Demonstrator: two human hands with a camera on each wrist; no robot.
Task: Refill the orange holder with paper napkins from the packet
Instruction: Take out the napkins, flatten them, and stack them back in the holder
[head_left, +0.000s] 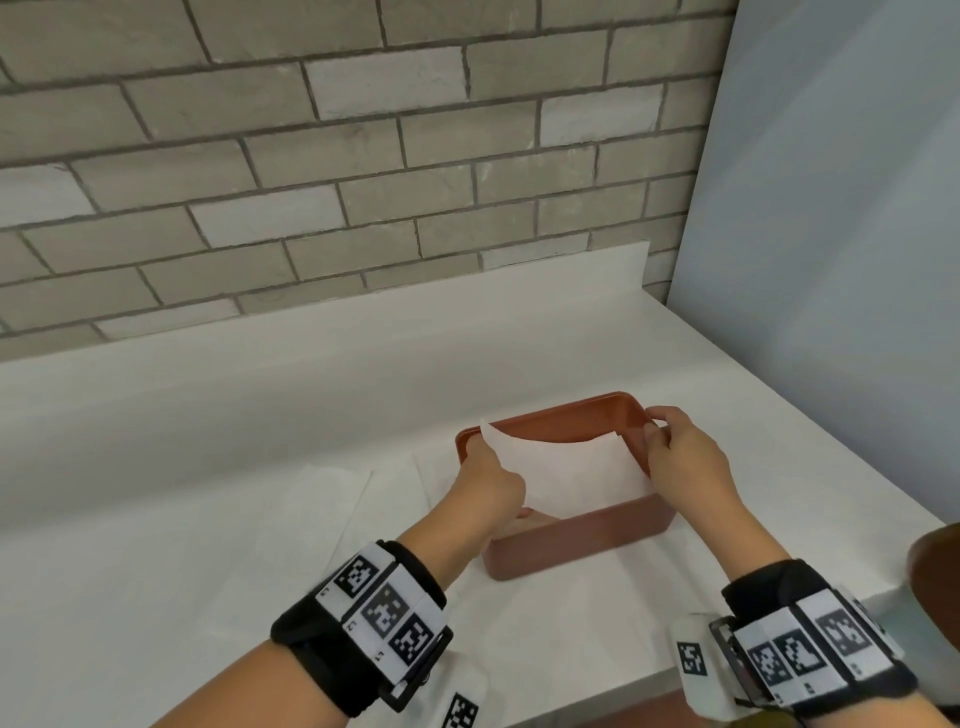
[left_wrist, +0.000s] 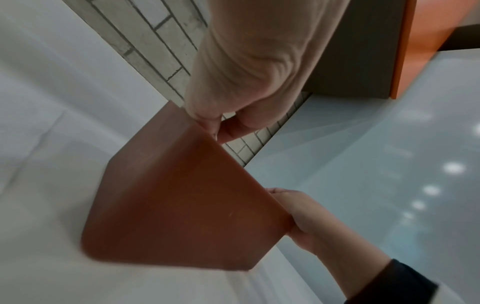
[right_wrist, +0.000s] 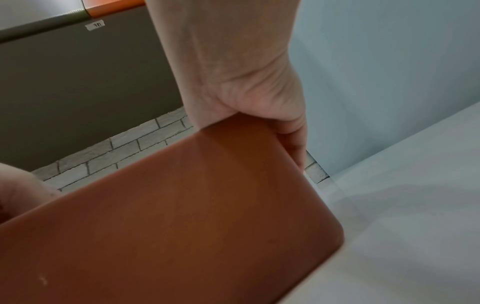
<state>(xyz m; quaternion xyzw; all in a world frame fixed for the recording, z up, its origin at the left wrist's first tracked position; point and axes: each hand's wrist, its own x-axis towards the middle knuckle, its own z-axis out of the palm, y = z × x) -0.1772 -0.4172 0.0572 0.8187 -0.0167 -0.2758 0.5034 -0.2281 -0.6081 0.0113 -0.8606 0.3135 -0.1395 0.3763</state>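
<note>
Step in hand, as I read it: seating napkins in the orange holder, which sits on the white counter under both my hands.

My left hand is at the holder's left end, fingers curled, pinching the lifted corner of the top napkin; that corner sticks up past my fingertips, above the rim. The rest of the sheet lies inside the holder, between my two hands.

My right hand grips the far right corner of the rim, thumb on the inside, fingers wrapped over the outside wall; the right wrist view shows the fingers running down that wall.

More loose white paper lies flat on the counter just outside my left fingers. Can't tell whether that's the packet or spare napkins.

Next move, my call: lower and flatten the raised corner so the stack sits level below the rim, right hand bracing the holder. Risk: thin sheet creases or slides if I push it sideways.
</note>
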